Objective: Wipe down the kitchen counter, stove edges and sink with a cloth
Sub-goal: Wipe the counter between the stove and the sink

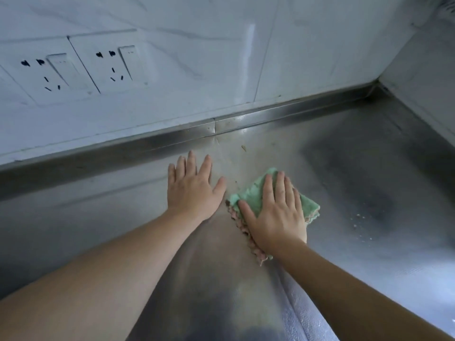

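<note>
Two hands lying flat on a steel counter, one of them pressing a cloth.

The right hand, fingers straight and slightly spread, is pressing the folded green cloth onto the steel counter; the cloth is lying under the palm, its pink edge showing at the wrist side. Just beside the cloth, the left hand is resting flat and spread on bare metal. Beyond the cloth, a steel upstand is meeting the tiled wall, where two sockets are sitting.
</note>
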